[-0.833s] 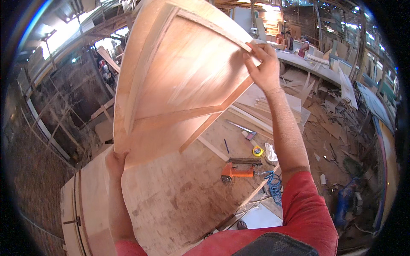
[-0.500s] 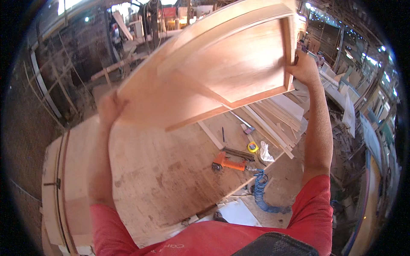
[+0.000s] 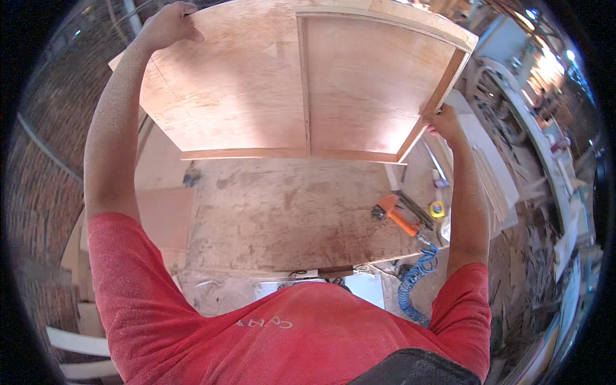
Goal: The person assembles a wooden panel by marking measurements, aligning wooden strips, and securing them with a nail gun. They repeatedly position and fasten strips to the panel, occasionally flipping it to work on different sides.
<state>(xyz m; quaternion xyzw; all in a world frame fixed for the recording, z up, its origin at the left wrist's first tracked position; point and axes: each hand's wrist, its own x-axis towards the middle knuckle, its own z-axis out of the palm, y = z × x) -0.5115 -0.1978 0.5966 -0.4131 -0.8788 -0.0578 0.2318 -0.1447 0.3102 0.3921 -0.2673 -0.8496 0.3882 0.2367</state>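
Observation:
A large plywood panel [image 3: 237,96] with wooden strips framing part of its face hangs raised and tilted above the workbench [image 3: 276,218]. High on the panel's left side, my left hand [image 3: 170,27] grips its edge. My right hand [image 3: 444,122] is closed around the framed right edge, lower down. One strip [image 3: 304,90] crosses the panel's middle, another runs along its lower edge, and a curved rail [image 3: 391,24] follows the top. The left end of the panel carries no strip along its side. Fingers behind the panel are partly hidden.
An orange nail gun [image 3: 399,217] with a coiled blue air hose [image 3: 417,279] lies at the bench's right, beside a yellow tape measure [image 3: 437,209]. Long boards [image 3: 491,163] lie farther right. A brick wall [image 3: 45,186] stands at the left.
The panel has swung left and turned more level across my view, with its face now toward me. My left hand has risen, while my right hand has come lower along the edge.

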